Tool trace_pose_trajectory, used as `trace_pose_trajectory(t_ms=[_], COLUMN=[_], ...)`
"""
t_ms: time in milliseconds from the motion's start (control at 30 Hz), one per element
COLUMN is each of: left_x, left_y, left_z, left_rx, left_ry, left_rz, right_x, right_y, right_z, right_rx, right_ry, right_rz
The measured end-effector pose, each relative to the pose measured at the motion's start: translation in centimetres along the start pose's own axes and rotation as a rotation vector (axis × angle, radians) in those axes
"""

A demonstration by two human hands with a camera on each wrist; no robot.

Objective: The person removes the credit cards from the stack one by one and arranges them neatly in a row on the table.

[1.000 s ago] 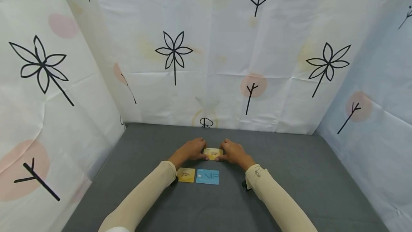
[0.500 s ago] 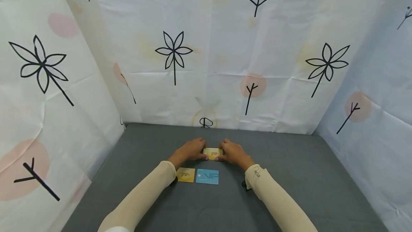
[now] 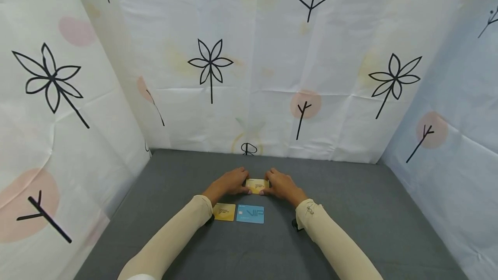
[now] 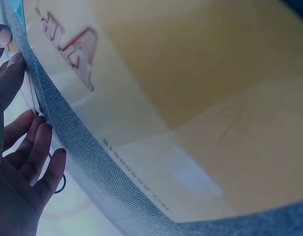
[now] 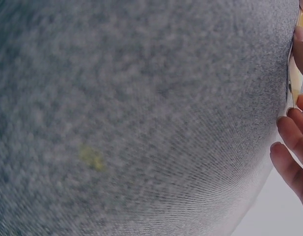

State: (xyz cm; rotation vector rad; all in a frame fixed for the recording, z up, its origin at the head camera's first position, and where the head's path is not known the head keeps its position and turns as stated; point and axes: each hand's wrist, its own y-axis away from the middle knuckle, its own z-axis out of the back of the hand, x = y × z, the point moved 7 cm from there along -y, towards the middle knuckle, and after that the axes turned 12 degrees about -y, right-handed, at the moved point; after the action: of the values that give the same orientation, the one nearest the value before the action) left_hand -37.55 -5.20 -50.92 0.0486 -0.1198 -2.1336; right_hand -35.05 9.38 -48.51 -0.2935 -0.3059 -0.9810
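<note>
My left hand and right hand hold a small yellow card between them. Each hand pinches one short end, thumb on the near side and fingers at the far side. In the left wrist view, the left hand shows at the left border, with the held card edge-on. The right wrist view catches part of the right hand at its right border. Nearer to me lie a second yellow card, partly behind the left wrist, and a blue card marked VIP, side by side.
The cards are on a grey cloth-covered table. White patterned sheets stand round its back and both sides. The second yellow card fills much of the left wrist view.
</note>
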Motion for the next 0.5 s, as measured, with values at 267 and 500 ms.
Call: trace_pose_trajectory(t_ms=[267, 500], left_x=[-0.07, -0.11], left_y=[0.12, 0.26], left_z=[-0.03, 0.20], left_rx=[0.007, -0.003], left_ry=[0.008, 0.020], left_rz=[-0.001, -0.012], right_x=[-0.49, -0.60], right_y=[-0.23, -0.23], right_z=[-0.40, -0.29], right_rx=[0.023, 0.012], right_ry=[-0.007, -0.027], right_rz=[-0.046, -0.046])
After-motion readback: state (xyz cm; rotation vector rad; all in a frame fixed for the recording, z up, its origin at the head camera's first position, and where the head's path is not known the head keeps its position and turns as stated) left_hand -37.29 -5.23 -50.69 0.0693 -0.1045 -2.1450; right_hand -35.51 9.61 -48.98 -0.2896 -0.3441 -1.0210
